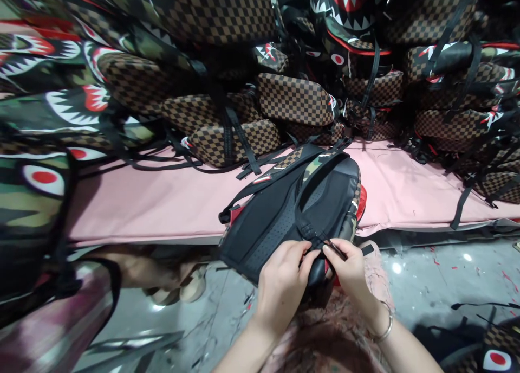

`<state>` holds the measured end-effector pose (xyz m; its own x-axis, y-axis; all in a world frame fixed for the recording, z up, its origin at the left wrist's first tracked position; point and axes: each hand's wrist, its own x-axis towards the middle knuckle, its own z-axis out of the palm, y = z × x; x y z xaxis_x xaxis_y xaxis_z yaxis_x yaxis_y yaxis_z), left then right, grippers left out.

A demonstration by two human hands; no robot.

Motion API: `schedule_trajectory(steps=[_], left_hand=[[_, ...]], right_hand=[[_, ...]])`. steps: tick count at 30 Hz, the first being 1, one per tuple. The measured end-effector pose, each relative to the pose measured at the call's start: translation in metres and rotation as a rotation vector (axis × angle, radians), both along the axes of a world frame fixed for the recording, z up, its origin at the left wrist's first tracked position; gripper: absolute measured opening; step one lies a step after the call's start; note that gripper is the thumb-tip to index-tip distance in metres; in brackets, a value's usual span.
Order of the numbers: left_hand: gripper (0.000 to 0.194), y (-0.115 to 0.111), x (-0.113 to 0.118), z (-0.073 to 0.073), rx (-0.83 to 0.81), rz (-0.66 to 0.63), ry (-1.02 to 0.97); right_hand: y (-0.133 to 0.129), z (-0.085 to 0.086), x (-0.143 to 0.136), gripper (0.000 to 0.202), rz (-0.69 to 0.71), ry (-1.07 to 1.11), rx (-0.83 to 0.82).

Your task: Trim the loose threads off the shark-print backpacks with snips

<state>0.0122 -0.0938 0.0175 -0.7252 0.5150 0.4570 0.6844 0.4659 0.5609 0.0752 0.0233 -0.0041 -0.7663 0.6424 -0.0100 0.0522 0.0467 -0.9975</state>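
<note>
A black backpack [264, 226] with camouflage and checkered trim lies across the pink table edge and my lap, its padded back panel facing up. One shoulder strap [301, 202] arches over the panel toward my hands. My left hand [284, 281] is closed, pinching the lower webbing of this strap near its black buckle [311, 230]. Close beside it, my right hand [347, 267] is also closed, its thumb and fingers gripping a thin dark strip that looks like the strap webbing. Fingers hide most of the gripped part. Red material [361, 200] shows at the bag's right side.
Piled backpacks with checkered bases [296, 97] and shark-mouth prints line the back of the pink table [162, 199], straps hanging down. Another person's leg [142, 270] is at the left. More bags [498, 351] lie low right, and scraps dot the floor [447, 281].
</note>
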Motion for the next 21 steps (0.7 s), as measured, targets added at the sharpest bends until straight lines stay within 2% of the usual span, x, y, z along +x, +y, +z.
schedule_trajectory(steps=[6,9,11,13,16,19,21], left_hand=[[0.025,0.002,-0.002,0.004,-0.108,-0.023,-0.077],[0.024,0.002,-0.008,0.009,-0.135,-0.119,-0.224],[0.021,0.003,-0.014,0.009,-0.083,-0.166,-0.378],[0.018,0.004,-0.02,0.006,0.051,-0.155,-0.573],[0.015,0.008,-0.021,0.0,0.393,-0.103,-0.995],[0.017,0.01,-0.016,-0.001,0.75,-0.126,-1.437],[0.02,0.011,-0.012,0.0,0.894,-0.157,-1.608]], right_hand=[[0.0,-0.004,0.003,0.017,0.059,0.02,0.11],[0.0,-0.006,0.004,0.016,0.059,0.017,0.161],[0.0,-0.008,0.005,0.016,0.053,0.017,0.175],[0.001,-0.009,0.005,0.016,0.055,0.019,0.181],[0.003,-0.01,0.005,0.017,0.056,0.022,0.192],[0.003,-0.009,0.006,0.02,0.04,0.011,0.195],[0.001,-0.008,0.007,0.022,0.035,-0.002,0.169]])
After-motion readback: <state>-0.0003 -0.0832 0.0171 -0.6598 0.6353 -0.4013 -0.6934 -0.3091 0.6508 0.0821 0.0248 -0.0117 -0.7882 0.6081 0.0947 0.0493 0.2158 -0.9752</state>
